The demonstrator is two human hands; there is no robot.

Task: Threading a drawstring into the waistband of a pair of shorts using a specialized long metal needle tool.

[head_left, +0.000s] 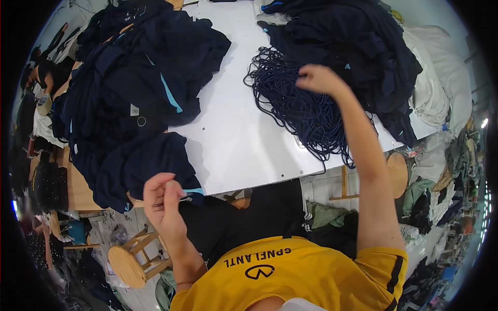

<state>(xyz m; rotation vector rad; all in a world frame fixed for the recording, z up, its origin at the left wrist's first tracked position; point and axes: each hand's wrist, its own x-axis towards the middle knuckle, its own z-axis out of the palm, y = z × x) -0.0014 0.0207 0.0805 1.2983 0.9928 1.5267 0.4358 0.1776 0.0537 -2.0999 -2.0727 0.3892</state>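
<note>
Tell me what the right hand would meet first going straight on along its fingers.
Probably the heap of dark blue cords that shows just left of the right hand; the hand's height is unclear, so it might pass over toward the white tabletop.

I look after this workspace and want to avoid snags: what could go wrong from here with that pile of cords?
The tangled pile of thin navy cords has many crossing loops, so a pull by the right hand might tighten knots. Some loops reach the near edge of the flat white tabletop and could slip off. The crumpled navy fabric heap lies against the cords and may get dragged along.
</note>
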